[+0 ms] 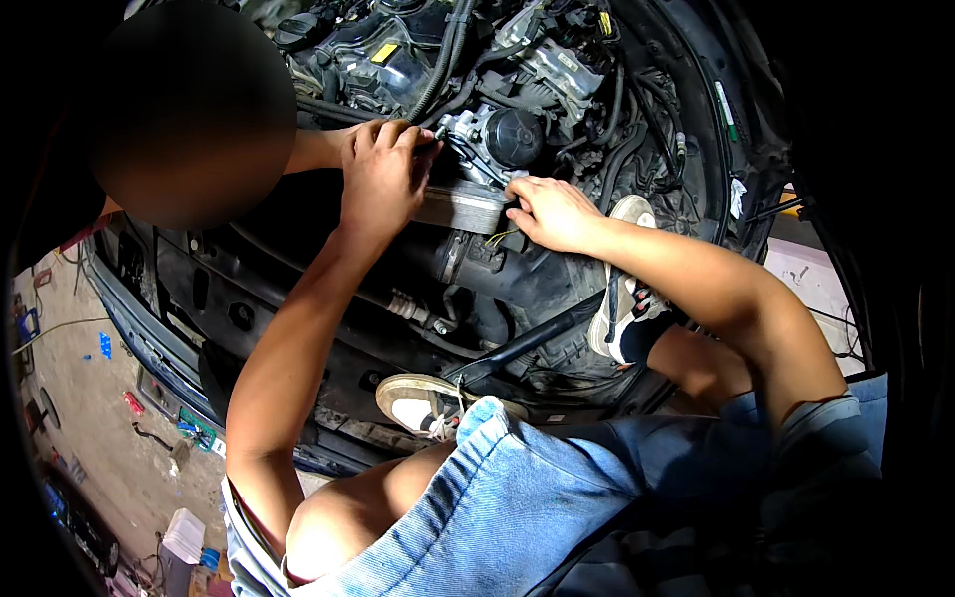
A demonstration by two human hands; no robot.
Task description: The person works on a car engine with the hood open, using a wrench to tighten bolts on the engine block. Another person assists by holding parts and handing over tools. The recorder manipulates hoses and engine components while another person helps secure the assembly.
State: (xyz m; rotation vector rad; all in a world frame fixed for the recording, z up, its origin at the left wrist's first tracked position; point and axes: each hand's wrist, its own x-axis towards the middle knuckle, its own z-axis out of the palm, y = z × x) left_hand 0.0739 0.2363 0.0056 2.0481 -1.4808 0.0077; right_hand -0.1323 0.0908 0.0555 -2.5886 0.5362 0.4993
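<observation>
A finned metal oil cooler sits low in the front of an open engine bay, below a metal housing with a round black cap. My right hand is closed at the cooler's right end, thumb in front and fingers on top. Above the cooler's left end, my left hand has its fingers curled; whatever they grip is hidden. Another person's forearm reaches in from the left, passing behind my left hand, and a fingertip shows beside a small fitting.
Hoses and the engine fill the far side. My shoes rest on the car's front structure, near a black bar. Thin yellow wires hang by the cooler. Tools and parts lie on the floor at left.
</observation>
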